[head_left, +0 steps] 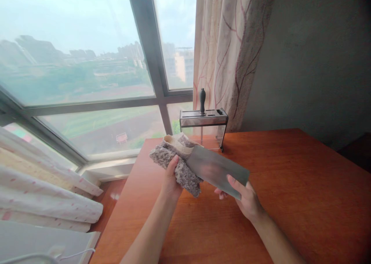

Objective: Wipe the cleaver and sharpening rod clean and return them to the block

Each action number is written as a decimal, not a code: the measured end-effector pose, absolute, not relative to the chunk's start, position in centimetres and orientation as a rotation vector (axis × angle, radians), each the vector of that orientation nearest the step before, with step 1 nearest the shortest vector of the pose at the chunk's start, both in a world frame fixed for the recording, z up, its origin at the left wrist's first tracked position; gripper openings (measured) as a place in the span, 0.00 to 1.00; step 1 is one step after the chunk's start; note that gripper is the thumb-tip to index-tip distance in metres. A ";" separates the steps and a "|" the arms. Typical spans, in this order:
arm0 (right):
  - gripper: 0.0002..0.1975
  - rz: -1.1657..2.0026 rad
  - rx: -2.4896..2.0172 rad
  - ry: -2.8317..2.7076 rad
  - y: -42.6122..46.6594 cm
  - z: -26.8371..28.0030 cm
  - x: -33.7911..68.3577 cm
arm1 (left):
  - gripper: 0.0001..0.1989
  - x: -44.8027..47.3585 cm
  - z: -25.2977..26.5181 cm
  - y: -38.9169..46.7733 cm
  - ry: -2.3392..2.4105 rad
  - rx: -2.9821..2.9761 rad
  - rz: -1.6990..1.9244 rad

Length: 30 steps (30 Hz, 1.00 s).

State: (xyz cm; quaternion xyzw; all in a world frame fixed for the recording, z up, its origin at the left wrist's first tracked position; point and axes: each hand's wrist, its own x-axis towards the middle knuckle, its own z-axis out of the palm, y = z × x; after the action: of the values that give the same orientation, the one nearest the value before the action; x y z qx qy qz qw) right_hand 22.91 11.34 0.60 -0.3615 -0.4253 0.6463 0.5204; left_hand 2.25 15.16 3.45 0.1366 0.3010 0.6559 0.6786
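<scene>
Above the table (298, 179), hands (172, 179) (247, 200) hold cloth (185, 173) and a metallic-looking plate (217, 171).

Left hand (172, 181) partly behind mottled cloth (188, 178)

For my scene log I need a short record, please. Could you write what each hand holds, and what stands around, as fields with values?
left hand: the left hand grips a fuzzy cloth
right hand: the right hand holds a flat grey plate near its right end
plate and cloth: the plate's left end meets the cloth
surface: brown table, below both hands
far edge: see-through holder, upright dark handle on top
background: window, patterned curtain
</scene>
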 end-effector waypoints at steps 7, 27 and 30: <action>0.18 1.652 -0.836 -0.937 11.9 0.8 22.7 | 0.17 2.0 3.7 15.2 0.719 0.353 1.529; 0.18 1.416 -1.014 -1.298 10.6 1.4 22.7 | 0.22 2.3 4.2 15.9 0.826 0.316 1.648; 0.20 1.405 -1.028 -1.302 10.6 2.1 22.9 | 0.22 2.1 4.4 15.8 0.800 0.304 1.627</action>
State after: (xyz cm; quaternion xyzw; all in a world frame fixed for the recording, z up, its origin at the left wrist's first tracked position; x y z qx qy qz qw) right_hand 22.88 10.60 2.07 -0.4187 -0.5301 0.5720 0.4652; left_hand 2.09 15.76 4.37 0.1315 0.3460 0.7038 0.6064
